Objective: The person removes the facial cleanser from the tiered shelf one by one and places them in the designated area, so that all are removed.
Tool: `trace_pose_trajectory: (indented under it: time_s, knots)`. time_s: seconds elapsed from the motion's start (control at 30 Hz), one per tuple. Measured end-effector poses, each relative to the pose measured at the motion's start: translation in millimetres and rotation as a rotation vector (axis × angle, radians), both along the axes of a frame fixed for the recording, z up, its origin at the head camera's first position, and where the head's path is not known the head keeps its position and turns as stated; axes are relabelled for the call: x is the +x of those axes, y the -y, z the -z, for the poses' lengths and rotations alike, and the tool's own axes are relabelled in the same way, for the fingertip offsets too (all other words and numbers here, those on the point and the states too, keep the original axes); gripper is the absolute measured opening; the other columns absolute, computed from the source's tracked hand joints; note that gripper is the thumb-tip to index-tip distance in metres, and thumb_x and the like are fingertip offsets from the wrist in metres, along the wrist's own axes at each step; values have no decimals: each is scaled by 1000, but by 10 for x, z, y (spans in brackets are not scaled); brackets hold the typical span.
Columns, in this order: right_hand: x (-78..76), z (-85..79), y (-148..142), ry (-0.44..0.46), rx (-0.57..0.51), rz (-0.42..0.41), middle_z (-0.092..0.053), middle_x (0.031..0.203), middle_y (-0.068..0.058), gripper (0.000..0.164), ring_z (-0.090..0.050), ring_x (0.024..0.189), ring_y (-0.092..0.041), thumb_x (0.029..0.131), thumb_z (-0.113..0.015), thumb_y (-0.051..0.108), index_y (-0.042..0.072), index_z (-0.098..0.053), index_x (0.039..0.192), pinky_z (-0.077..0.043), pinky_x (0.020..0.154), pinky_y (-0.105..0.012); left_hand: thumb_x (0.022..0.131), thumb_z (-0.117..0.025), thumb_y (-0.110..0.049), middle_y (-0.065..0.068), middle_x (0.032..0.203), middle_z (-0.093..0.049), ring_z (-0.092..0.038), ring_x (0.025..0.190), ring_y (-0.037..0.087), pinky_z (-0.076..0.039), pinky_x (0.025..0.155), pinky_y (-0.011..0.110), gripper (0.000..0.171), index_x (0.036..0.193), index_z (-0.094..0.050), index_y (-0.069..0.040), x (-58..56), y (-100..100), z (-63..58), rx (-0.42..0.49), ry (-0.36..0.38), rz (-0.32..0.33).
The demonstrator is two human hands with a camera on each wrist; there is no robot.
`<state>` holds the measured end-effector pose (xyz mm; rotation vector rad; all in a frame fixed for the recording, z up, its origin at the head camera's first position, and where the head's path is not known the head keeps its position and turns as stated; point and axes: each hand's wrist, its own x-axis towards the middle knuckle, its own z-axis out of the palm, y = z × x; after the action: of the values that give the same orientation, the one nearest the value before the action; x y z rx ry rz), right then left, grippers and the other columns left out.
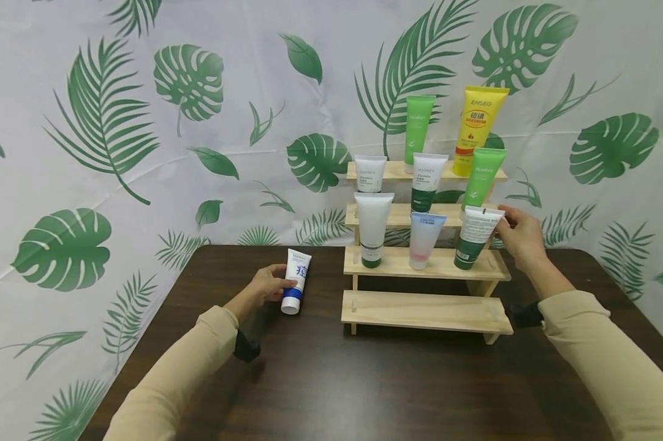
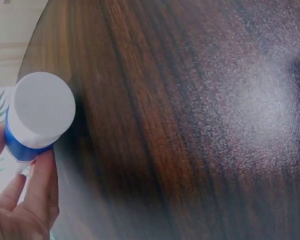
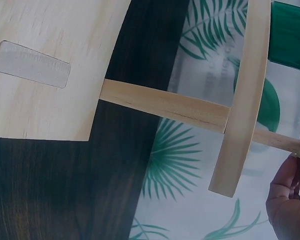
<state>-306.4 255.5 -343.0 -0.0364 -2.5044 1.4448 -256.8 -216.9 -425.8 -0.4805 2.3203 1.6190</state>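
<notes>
My left hand [image 1: 271, 283] grips a white squeeze tube [image 1: 298, 267] with a blue band, its white cap [image 2: 44, 106] pointing down toward me. This tube is at the left of the table, beside the rack. At the far right, my right hand [image 1: 521, 236] pinches the upper edge of a white and green squeeze tube [image 1: 475, 236]. That tube leans on the second step from the bottom of the wooden rack [image 1: 425, 306]. In the right wrist view its green cap [image 3: 290, 36] is behind a step's edge, and the hand [image 3: 286, 205] is partly cut off.
On the same step stand a white tube [image 1: 372, 226] and a pale blue-pink tube [image 1: 426, 239]. Higher steps hold more tubes, including a yellow tube [image 1: 477, 128] and a green tube [image 1: 418, 128]. The dark table [image 1: 337, 386] meets a leaf-print cloth [image 1: 227, 122] behind.
</notes>
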Motion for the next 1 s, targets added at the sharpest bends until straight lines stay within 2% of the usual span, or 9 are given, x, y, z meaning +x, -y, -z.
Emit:
trace_pose_trajectory:
  time_s: [0.23, 0.43, 0.8, 1.0]
  knots:
    - [-1, -6, 11, 11, 1, -1, -49, 125, -28, 51, -43, 73, 12, 99, -39, 20, -9, -34, 140, -45, 65, -2, 88, -66, -9, 27, 125, -51, -56, 93, 26, -53, 86, 44, 60, 140, -39, -2, -13, 13, 39, -6, 23, 4]
    - [-11, -7, -7, 15, -4, 2, -48, 127, -28, 51, -44, 73, 13, 99, -38, 20, -8, -33, 141, -48, 68, -5, 89, -64, -12, 26, 128, -50, -54, 97, 26, -52, 88, 44, 60, 141, -37, -2, -39, 16, 19, 4, 54, 22]
    - [-12, -3, -3, 0, -7, -4, -48, 127, -30, 50, -43, 73, 13, 99, -39, 18, -9, -33, 141, -43, 63, -1, 91, -62, -10, 28, 132, -47, -52, 113, 36, -48, 94, 46, 60, 143, -34, 1, -22, 0, -24, -2, 79, 35]
    - [-1, 5, -2, 12, 6, 6, -48, 128, -30, 51, -43, 74, 11, 99, -39, 20, -8, -33, 141, -44, 64, -1, 92, -60, -12, 28, 133, -46, -51, 115, 36, -48, 94, 46, 59, 143, -34, 1, -18, 13, -22, -13, 82, 43]
